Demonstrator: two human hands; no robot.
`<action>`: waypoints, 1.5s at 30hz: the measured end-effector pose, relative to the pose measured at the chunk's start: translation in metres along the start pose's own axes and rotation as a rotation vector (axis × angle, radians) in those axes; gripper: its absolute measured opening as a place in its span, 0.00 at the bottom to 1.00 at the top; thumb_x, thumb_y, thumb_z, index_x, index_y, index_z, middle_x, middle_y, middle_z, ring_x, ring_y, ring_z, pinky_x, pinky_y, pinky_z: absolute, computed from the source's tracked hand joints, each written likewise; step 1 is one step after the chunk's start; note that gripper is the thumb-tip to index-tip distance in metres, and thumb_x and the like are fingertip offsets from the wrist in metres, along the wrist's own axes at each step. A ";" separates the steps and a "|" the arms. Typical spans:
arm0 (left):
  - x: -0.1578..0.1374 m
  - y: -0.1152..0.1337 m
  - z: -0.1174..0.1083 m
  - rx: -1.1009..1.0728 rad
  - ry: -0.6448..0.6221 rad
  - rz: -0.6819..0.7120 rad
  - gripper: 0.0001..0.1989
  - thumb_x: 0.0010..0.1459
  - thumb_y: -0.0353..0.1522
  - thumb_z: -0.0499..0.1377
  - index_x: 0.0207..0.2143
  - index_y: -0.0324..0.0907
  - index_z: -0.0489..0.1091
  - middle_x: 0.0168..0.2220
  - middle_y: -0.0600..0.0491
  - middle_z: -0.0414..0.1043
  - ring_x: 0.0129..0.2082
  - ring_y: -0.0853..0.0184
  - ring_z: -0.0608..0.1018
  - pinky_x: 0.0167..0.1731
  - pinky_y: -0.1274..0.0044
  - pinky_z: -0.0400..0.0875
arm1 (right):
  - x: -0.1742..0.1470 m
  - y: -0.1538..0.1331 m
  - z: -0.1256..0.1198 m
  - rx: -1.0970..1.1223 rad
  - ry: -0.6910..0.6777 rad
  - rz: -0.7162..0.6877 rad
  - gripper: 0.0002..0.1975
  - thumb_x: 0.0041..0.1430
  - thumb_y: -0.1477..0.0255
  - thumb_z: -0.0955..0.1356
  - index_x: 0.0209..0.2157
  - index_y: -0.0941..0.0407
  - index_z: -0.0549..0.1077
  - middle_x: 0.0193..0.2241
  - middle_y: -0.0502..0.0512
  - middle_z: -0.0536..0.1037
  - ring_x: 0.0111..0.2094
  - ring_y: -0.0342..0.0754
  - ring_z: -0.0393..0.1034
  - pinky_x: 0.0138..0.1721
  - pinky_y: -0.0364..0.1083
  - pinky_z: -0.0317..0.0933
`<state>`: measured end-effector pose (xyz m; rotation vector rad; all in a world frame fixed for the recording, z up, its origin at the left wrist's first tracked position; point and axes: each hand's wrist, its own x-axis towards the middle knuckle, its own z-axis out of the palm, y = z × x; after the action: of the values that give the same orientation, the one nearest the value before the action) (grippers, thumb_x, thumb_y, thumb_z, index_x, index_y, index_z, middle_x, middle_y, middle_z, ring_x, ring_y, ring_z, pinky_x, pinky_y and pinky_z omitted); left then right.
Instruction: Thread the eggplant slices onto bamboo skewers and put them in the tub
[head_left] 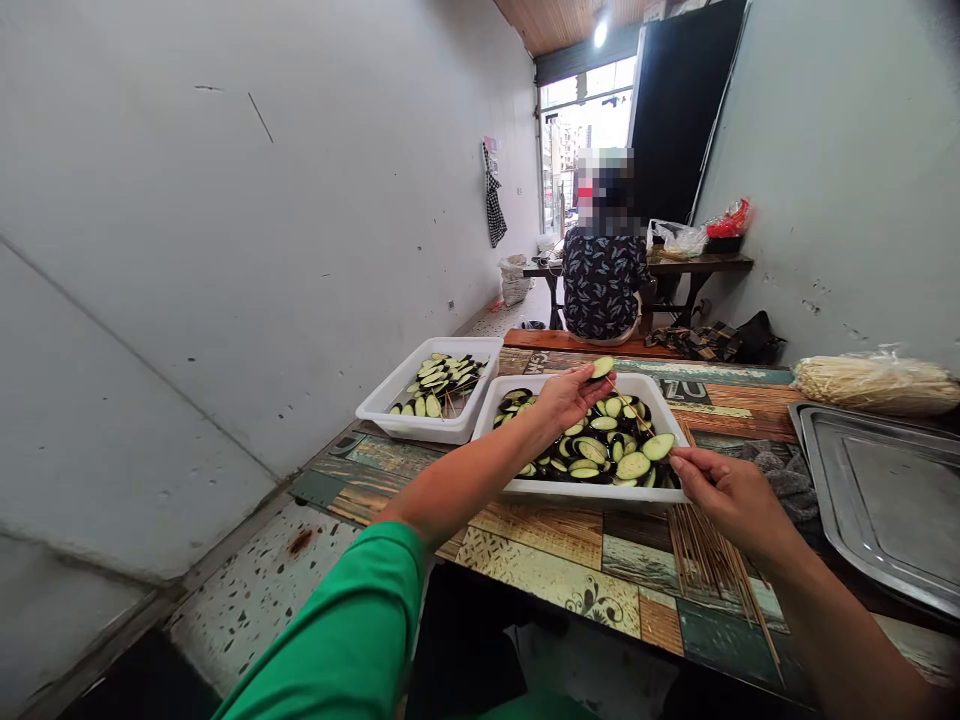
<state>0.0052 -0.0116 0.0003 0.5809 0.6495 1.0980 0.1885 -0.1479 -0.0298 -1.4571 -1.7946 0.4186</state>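
Left hand: the left hand (568,400) pinches the upper eggplant slice (602,368), fingers closed, above the front white tub (585,489).
Right hand: the right hand (726,485) grips the lower eggplant slice (658,447) by its edge, thumb against fingers.
Skewer: the thin skewer (630,405) slants between both slices.
Spare skewers: loose sticks (709,560) lie below the right hand.

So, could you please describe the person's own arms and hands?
A plain green sleeve covers the left arm down to about the elbow. The left hand and right hand wear no gloves; the right forearm shows no sleeve.
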 end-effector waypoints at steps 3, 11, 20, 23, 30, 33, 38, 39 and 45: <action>0.000 0.002 -0.001 0.007 -0.008 -0.004 0.05 0.59 0.23 0.54 0.34 0.32 0.70 0.32 0.45 0.75 0.37 0.67 0.79 0.47 0.72 0.72 | 0.000 -0.001 -0.001 -0.002 -0.003 0.003 0.18 0.58 0.62 0.62 0.35 0.57 0.79 0.22 0.51 0.77 0.23 0.45 0.68 0.24 0.42 0.60; -0.004 -0.002 -0.001 0.037 -0.089 -0.014 0.03 0.56 0.22 0.56 0.30 0.34 0.68 0.32 0.46 0.75 0.37 0.65 0.80 0.48 0.68 0.71 | 0.000 -0.001 -0.002 0.012 0.000 0.021 0.18 0.57 0.61 0.61 0.29 0.57 0.78 0.20 0.51 0.74 0.22 0.45 0.66 0.23 0.42 0.58; -0.007 -0.003 0.001 0.055 -0.119 -0.048 0.03 0.57 0.22 0.56 0.31 0.34 0.68 0.32 0.46 0.75 0.37 0.64 0.80 0.48 0.67 0.71 | 0.000 -0.001 0.000 0.116 -0.020 0.062 0.19 0.57 0.59 0.62 0.32 0.57 0.77 0.16 0.49 0.67 0.19 0.43 0.59 0.19 0.42 0.53; -0.011 -0.004 0.003 0.085 -0.143 -0.054 0.02 0.56 0.22 0.57 0.31 0.34 0.68 0.31 0.47 0.75 0.35 0.65 0.80 0.47 0.68 0.71 | -0.001 0.001 0.002 0.154 -0.023 0.088 0.20 0.57 0.58 0.62 0.34 0.58 0.77 0.15 0.48 0.65 0.18 0.42 0.57 0.19 0.42 0.51; -0.025 -0.027 0.006 0.364 -0.333 -0.171 0.07 0.50 0.27 0.65 0.30 0.34 0.69 0.29 0.49 0.75 0.29 0.68 0.79 0.41 0.69 0.74 | -0.002 -0.004 0.008 0.149 0.093 0.095 0.19 0.57 0.60 0.62 0.34 0.59 0.77 0.17 0.49 0.67 0.19 0.42 0.59 0.20 0.41 0.53; -0.022 -0.030 0.005 0.525 -0.360 -0.117 0.12 0.52 0.35 0.63 0.34 0.35 0.70 0.29 0.51 0.75 0.27 0.70 0.77 0.37 0.72 0.73 | -0.001 -0.003 0.009 0.166 0.130 0.119 0.18 0.57 0.60 0.63 0.35 0.59 0.77 0.17 0.49 0.67 0.19 0.42 0.59 0.20 0.41 0.54; -0.017 -0.032 -0.003 1.341 -0.304 0.249 0.17 0.56 0.42 0.56 0.36 0.38 0.74 0.27 0.51 0.74 0.28 0.69 0.74 0.34 0.77 0.67 | 0.004 0.007 0.009 0.268 0.246 0.232 0.19 0.55 0.59 0.64 0.36 0.59 0.77 0.16 0.48 0.67 0.18 0.41 0.58 0.18 0.40 0.51; -0.019 -0.034 -0.004 1.543 -0.353 0.298 0.16 0.54 0.43 0.58 0.34 0.38 0.75 0.27 0.51 0.74 0.29 0.67 0.74 0.35 0.76 0.66 | 0.005 0.009 0.009 0.288 0.267 0.245 0.19 0.55 0.59 0.64 0.36 0.60 0.76 0.16 0.48 0.67 0.17 0.41 0.58 0.18 0.40 0.51; -0.015 -0.053 -0.013 1.986 -0.630 0.293 0.11 0.44 0.35 0.64 0.32 0.42 0.73 0.33 0.51 0.73 0.37 0.64 0.73 0.35 0.78 0.64 | 0.009 0.010 0.011 0.362 0.260 0.246 0.18 0.52 0.59 0.65 0.33 0.61 0.76 0.14 0.47 0.64 0.16 0.40 0.55 0.16 0.40 0.47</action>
<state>0.0229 -0.0428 -0.0433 2.6230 0.9375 0.0809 0.1869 -0.1343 -0.0403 -1.4028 -1.2642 0.6131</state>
